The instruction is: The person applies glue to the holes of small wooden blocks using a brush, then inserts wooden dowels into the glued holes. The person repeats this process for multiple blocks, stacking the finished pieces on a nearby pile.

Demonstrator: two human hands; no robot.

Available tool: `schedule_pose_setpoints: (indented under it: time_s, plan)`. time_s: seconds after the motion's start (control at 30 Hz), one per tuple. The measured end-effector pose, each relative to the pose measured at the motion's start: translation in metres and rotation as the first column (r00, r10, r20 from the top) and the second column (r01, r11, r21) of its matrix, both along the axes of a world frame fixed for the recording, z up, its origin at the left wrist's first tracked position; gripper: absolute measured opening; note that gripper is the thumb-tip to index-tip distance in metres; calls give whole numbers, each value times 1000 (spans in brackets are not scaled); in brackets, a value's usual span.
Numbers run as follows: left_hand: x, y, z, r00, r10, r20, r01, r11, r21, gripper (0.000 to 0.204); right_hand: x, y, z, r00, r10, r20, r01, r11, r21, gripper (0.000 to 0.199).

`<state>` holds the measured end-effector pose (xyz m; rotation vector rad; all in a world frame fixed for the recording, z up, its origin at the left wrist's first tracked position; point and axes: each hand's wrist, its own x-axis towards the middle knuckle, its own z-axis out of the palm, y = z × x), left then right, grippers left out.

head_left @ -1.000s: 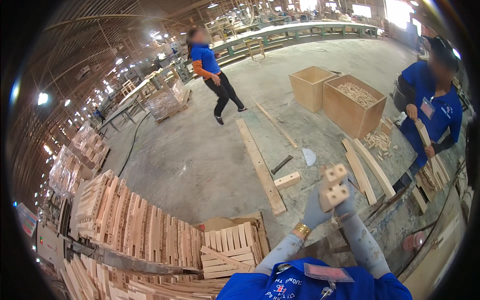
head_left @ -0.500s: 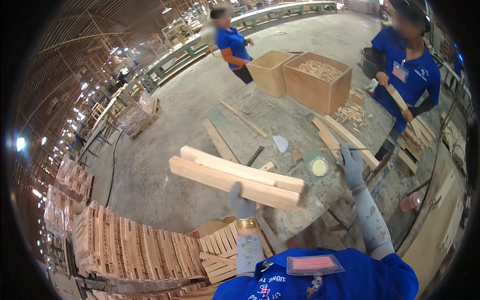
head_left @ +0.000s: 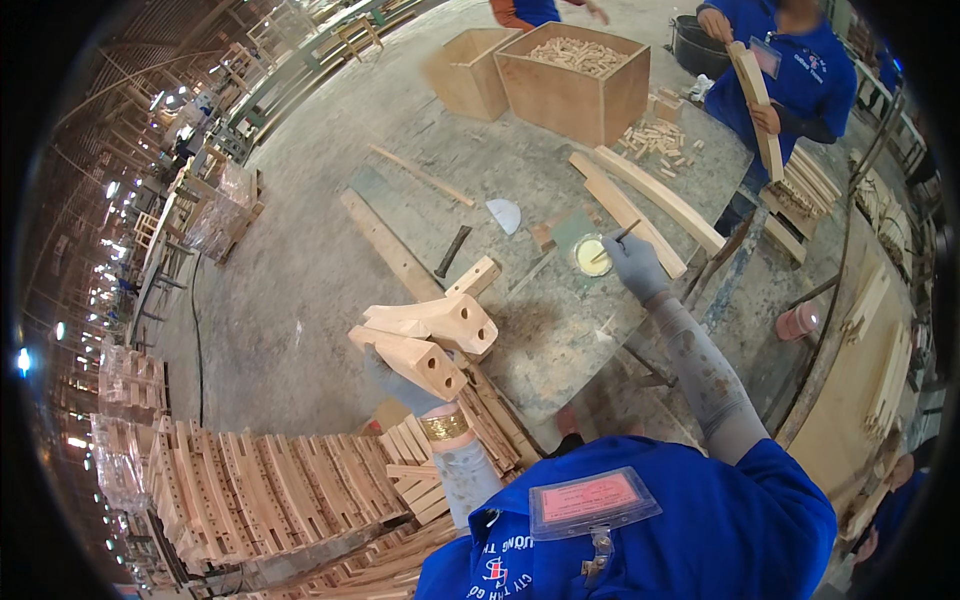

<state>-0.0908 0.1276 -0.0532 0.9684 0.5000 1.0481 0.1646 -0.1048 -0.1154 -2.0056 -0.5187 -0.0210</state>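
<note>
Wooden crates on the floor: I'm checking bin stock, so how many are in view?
2. A large crate filled with small wood pieces stands at the top centre; a smaller crate stands just left of it, touching. Others may be hidden.

Left hand (head_left: 402, 385), gloved, grips two wooden blocks (head_left: 425, 340) stacked together, ends with drilled holes facing the camera, held off the surface (head_left: 560, 340). Right hand (head_left: 633, 265), gloved, holds a thin stick (head_left: 617, 240) with its tip in a small yellow glue dish (head_left: 592, 256) on the surface. Hammer (head_left: 452, 250) and a small wood block (head_left: 474, 277) lie near the surface's left edge. Long curved slats (head_left: 640, 200) lie beyond the dish. Open wooden crate (head_left: 572, 70) of small pieces at far end. Another person (head_left: 790, 70) in blue holds a slat. Stacked slats (head_left: 250, 490) lower left
</note>
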Motion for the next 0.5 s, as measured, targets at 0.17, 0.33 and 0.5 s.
schedule_pose_setpoints:
  time_s: [0.17, 0.33, 0.5]
  plan:
    - [-6, -1, -18, 880, 356, -314, -54, 733, 679, 35, -2, 7, -15, 989, 55, 138, -10, 952, -306, 32]
    - [5, -19, 1, 914, 283, -291, -70, 817, 573, 35, -6, 2, -30, 983, -30, 181, 39, 998, -46, 29]
    - [11, -24, 10, 821, 397, -410, 53, 663, 747, 55, -10, -6, -30, 972, -29, 234, 10, 997, 81, 21]
